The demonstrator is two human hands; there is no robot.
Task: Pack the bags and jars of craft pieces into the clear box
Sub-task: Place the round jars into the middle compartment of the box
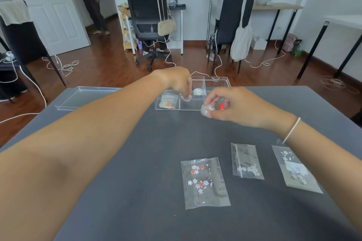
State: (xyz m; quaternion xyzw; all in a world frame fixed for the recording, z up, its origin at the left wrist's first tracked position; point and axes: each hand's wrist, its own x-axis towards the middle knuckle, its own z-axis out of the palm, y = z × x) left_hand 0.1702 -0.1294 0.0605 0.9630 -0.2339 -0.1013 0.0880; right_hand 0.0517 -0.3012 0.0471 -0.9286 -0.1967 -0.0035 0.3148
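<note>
The clear box (219,81) with dividers stands at the far edge of the dark table. Inside it lie a small bag (166,102) in the left compartment and a round jar (197,91) in a middle one. My left hand (176,82) reaches into the box, fingertips pinched on a small clear jar (186,97). My right hand (231,106) hovers just in front of the box, holding another clear round jar (207,110). Three clear bags of flower pieces lie nearer me: one with red and blue flowers (204,182), one with white flowers (246,161), one at the right (295,169).
The box's clear lid (86,97) lies flat at the table's far left. A red label (221,107) shows by the box's right front. Beyond the table are chairs, desks, cables on the wooden floor, and people.
</note>
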